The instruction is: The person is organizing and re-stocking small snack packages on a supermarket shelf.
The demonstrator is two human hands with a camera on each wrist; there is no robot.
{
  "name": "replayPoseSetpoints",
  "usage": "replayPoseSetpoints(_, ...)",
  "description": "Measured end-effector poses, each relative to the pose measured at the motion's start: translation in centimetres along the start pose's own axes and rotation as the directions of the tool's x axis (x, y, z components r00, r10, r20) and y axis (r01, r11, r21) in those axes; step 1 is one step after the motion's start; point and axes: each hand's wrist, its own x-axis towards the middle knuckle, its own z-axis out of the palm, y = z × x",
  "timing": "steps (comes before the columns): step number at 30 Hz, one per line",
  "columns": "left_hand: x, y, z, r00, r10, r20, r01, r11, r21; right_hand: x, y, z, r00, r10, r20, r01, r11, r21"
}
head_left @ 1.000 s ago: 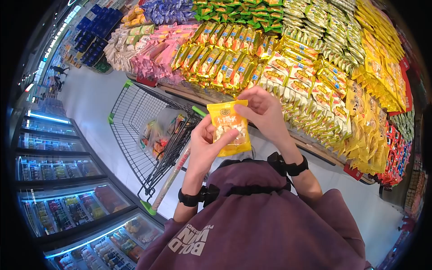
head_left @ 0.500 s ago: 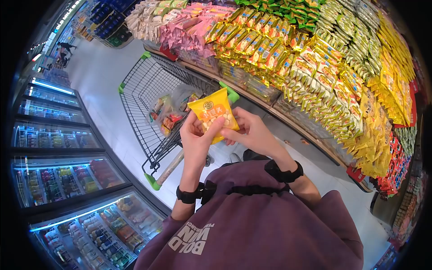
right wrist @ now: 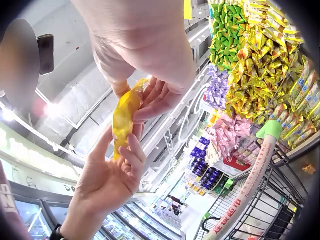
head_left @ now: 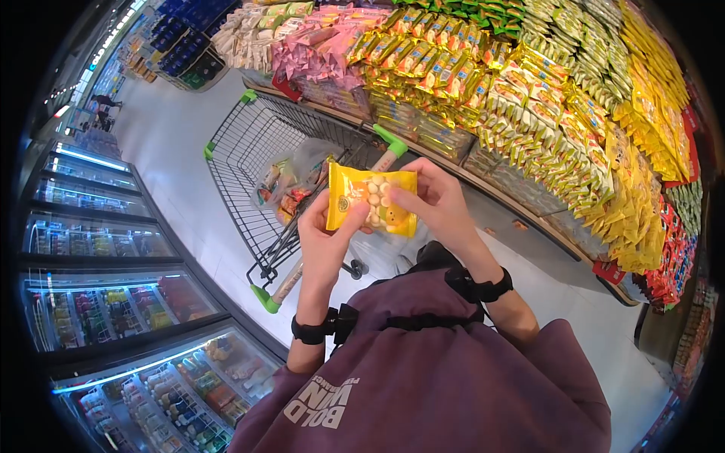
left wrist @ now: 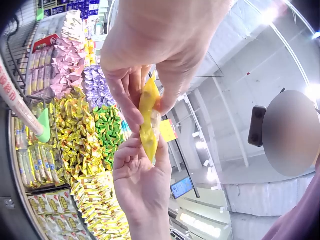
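Both hands hold a small yellow snack bag [head_left: 375,198] in front of the chest, its printed front with pale round pieces turned up in the head view. The left hand [head_left: 325,240] pinches the left part, thumb on top. At the other end the right hand [head_left: 440,205] pinches the bag, thumb on the front and fingers behind. Seen edge-on in the left wrist view, the bag [left wrist: 149,120] lies between the fingers of both hands. The right wrist view shows the same bag [right wrist: 126,117] gripped at both ends.
A shopping cart [head_left: 249,143] with plastic bags of packets [head_left: 291,198] stands just beyond the hands, to the left. Heaped snack packets [head_left: 544,128] fill the display shelf along the upper right. Glass-doored freezers [head_left: 113,291] line the left side, with pale floor [head_left: 170,162] between.
The bag has turned from roughly upright to sideways. The right hand has left the bag's lower corner and moved up to its right end. The left hand still holds on.
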Motion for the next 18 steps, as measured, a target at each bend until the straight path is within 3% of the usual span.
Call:
replayPoseSetpoints(11,1.0,-0.5,1.9,0.997,-0.026,0.077,0.027,0.999,-0.021,-1.4,0.0,-1.5,1.000,0.008,-0.020,-0.010,0.995,-0.098)
replayPoseSetpoints(15,1.6,-1.4,1.4,0.988,0.100,0.120,-0.104,0.994,0.028,-1.6,-0.4,-1.7,0.992,-0.104,-0.068,0.086,0.970,-0.229)
replayPoseSetpoints(18,2.2,-1.8,1.0,0.965,0.164,0.203,-0.180,0.982,0.060,-1.3,0.2,-2.4,0.954,-0.300,-0.001,0.282,0.899,-0.334)
